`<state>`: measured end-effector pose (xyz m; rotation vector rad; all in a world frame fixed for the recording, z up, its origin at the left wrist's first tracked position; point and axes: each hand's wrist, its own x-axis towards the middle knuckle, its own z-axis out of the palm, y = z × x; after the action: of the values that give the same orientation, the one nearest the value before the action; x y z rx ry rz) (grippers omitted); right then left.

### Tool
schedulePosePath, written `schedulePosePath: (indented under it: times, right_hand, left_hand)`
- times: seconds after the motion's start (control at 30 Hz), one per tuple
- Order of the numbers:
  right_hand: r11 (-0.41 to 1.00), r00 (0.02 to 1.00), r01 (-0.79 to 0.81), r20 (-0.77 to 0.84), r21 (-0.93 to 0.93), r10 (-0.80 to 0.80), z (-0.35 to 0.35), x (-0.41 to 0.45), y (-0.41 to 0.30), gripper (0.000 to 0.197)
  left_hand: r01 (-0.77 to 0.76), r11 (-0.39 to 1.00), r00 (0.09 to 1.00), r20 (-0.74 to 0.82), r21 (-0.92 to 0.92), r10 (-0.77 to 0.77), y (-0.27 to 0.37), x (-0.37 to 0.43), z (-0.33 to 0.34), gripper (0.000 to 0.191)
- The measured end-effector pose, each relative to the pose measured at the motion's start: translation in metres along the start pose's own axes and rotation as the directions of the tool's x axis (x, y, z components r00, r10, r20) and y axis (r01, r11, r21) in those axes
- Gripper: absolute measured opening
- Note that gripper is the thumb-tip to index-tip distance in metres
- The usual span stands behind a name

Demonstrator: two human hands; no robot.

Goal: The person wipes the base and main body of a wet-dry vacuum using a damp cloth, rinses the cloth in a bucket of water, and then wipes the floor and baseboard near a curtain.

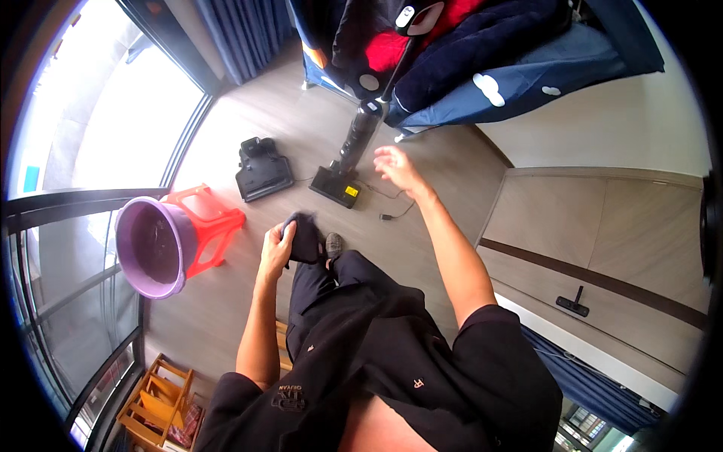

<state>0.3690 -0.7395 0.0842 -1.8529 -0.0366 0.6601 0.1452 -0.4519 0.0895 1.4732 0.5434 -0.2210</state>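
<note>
My left hand (277,248) grips a dark cloth (305,237) above my thigh and shoe, thumb on its near face. Raised over the floor, my right hand (396,168) has its fingers apart and slightly curled, with nothing in it. Just beyond it, an upright floor cleaner (361,133) leans against a fabric-covered rack, its handle (417,20) near the top of the view. A black docking base (263,174) lies to the cleaner's left. On the left, a purple basin (183,226) holding dark liquid rests on a red plastic stool (212,212).
A cable with a plug (386,217) lies on the floor near the cleaner. Dark clothes (474,51) hang over the blue rack cover (559,65). Glass doors line the left side. A wooden shelf (158,401) stands at lower left, and cabinets (553,220) are at right.
</note>
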Motion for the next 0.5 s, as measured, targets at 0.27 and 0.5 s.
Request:
schedulePosePath:
  times: [0.27,0.5]
  right_hand:
    - [0.977,0.959,-0.213,-0.187,0.022,0.213,-0.043,0.143,0.031,0.040]
    - [0.893,0.904,-0.377,-0.306,-0.246,0.298,-0.074,0.264,0.097,0.074]
  left_hand:
    - [0.188,0.977,0.968,-0.149,-0.104,-0.202,-0.067,-0.011,-0.012,0.038]
    - [0.355,0.806,0.844,-0.208,-0.473,-0.494,-0.105,-0.043,0.005,0.039]
